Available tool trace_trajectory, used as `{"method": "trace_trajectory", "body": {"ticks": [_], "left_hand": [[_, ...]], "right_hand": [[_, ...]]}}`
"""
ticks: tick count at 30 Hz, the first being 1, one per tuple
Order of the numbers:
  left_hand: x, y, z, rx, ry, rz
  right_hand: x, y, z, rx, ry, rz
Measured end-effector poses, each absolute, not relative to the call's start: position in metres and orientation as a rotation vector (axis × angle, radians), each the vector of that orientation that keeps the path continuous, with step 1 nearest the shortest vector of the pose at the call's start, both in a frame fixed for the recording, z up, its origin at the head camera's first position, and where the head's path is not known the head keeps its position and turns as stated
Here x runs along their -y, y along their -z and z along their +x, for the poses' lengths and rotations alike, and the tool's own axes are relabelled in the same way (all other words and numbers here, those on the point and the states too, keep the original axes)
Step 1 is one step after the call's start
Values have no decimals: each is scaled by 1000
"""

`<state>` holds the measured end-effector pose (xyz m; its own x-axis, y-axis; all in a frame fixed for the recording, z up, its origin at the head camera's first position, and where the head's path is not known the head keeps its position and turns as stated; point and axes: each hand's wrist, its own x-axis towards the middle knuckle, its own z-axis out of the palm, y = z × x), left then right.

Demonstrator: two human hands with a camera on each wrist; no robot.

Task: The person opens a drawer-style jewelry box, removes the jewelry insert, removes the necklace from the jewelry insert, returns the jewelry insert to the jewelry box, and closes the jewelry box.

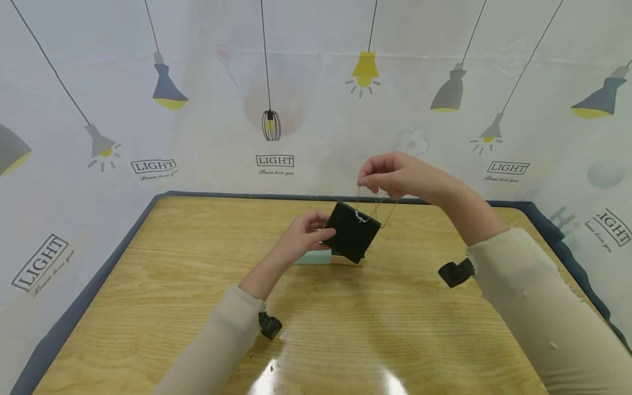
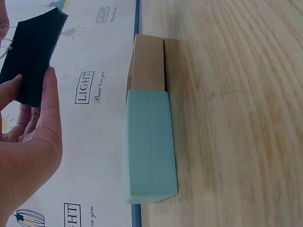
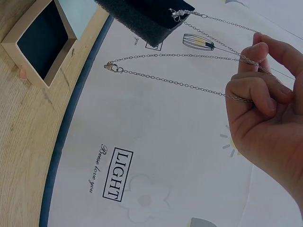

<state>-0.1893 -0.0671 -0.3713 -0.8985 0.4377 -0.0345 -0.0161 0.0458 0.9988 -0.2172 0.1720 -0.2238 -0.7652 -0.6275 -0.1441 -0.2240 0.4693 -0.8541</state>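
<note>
Tilted above the table, a black foam pad (image 1: 351,233) is pinched at its left edge by my left hand (image 1: 302,237), thumb on the near face. My right hand (image 1: 397,174) holds a silver necklace (image 3: 180,84) higher up, its chain running between thumb and curled fingers. A small sparkling pendant (image 3: 176,15) lies against the pad's upper edge, while a loop with the clasp (image 3: 112,67) hangs free. Behind and below the pad sits a jewelry box: a mint-green sleeve (image 2: 150,146) with a tan drawer (image 2: 149,64) partly pulled out. The drawer's inside looks dark in the right wrist view.
The box rests on a wood-grain table (image 1: 207,307). A dark blue edge strip (image 1: 247,195) borders the table, and a white curtain (image 1: 316,33) printed with lamps stands behind it. Black cameras (image 1: 456,272) are strapped on both wrists.
</note>
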Motion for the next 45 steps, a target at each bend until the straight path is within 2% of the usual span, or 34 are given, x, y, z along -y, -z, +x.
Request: {"method": "trace_trajectory", "body": {"ticks": [45], "left_hand": [[73,376,-188,-2029,-1907,390]], "right_hand": [[-212,230,-216,-2369,1207,-612]]}}
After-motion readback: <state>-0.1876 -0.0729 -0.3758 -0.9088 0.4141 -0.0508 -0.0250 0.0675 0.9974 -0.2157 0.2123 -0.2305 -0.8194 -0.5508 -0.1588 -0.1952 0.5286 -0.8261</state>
